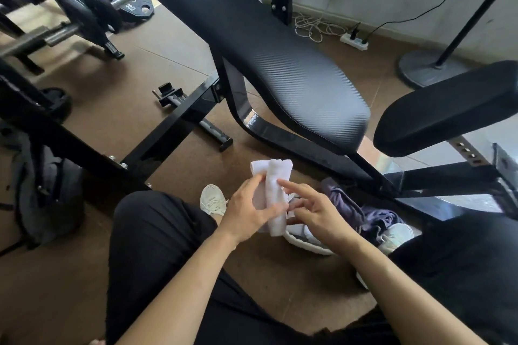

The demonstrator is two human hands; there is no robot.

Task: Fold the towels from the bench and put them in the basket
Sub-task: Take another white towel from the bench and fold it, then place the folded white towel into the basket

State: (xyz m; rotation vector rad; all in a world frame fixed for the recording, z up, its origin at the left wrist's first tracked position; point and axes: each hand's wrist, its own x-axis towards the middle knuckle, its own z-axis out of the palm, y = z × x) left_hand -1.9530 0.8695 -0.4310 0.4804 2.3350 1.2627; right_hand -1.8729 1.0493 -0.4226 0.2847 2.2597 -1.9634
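A small white towel (273, 190), folded into a narrow strip, stands upright between my hands. My left hand (249, 210) grips its lower part from the left. My right hand (316, 210) touches it from the right, index finger stretched toward the fold. Below my right hand sits the white basket (305, 245) on the floor, only its rim showing. A purple-grey cloth (353, 210) lies crumpled beside it under the bench frame. The black padded bench (269, 59) slopes across the upper middle with nothing lying on its pad.
I am low on a brown floor, black-trousered knees either side, pale sneakers (214, 199) in front. Weight plates (129, 1) and a rack fill the upper left. A grey backpack (47, 187) sits at left. A power strip (354, 42) and fan base (431, 68) stand by the wall.
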